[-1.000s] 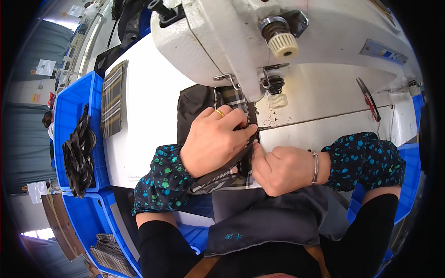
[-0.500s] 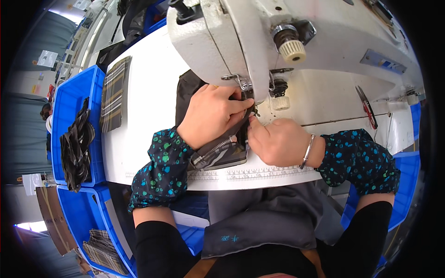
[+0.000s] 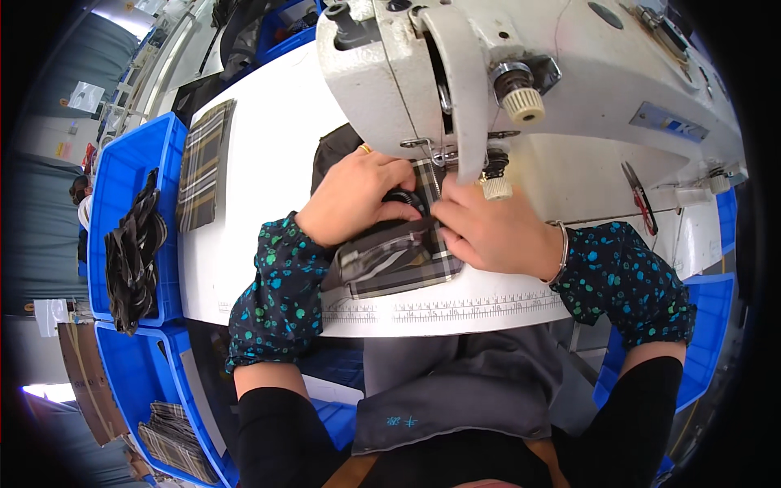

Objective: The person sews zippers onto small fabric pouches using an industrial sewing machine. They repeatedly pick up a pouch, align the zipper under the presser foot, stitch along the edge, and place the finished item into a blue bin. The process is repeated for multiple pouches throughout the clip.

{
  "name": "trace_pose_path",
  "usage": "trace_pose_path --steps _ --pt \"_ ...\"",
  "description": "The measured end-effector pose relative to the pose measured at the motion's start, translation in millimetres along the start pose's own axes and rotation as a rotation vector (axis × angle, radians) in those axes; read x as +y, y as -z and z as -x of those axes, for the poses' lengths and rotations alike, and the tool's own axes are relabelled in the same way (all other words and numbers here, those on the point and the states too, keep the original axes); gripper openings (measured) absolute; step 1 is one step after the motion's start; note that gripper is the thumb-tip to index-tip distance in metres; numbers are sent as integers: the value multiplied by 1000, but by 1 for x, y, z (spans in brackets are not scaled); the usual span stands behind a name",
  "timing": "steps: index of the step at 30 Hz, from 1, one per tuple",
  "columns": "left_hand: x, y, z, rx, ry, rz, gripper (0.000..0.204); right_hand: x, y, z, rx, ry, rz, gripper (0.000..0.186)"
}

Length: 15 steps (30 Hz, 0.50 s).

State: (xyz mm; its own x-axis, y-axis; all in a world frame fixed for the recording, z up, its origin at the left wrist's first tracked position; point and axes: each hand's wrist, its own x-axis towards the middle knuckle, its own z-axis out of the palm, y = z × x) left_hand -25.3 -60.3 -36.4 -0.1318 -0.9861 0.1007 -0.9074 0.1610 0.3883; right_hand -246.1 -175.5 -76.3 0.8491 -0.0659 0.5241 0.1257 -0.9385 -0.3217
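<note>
1. The zippered plaid and dark-brown cloth piece (image 3: 404, 280) lies on the white tabletop (image 3: 264, 146), its far part beneath the sewing machine head (image 3: 366, 89).
2. The left hand (image 3: 358, 193) pinches a dark fold of the cloth between thumb and curled fingers.
3. The right hand (image 3: 498, 228), partly blurred, has bent fingers against the cloth's right side near the needle area; whether they grip it, I cannot tell.
4. A flat plaid panel (image 3: 203, 167) lies at the tabletop's left, beside a blue bin (image 3: 122, 185) holding dark cloth strips (image 3: 134, 272).
5. Red-and-black-handled scissors (image 3: 643, 202) rest right of the right hand.
</note>
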Motion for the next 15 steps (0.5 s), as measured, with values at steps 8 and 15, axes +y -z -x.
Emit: trace_pose_path --steps 8,15 --pt "-52 42 23 549 349 50 33 -1 4 5 -129 299 -154 14" --pt "24 11 15 643 -138 -149 31 -8 9 9 45 411 133 10"
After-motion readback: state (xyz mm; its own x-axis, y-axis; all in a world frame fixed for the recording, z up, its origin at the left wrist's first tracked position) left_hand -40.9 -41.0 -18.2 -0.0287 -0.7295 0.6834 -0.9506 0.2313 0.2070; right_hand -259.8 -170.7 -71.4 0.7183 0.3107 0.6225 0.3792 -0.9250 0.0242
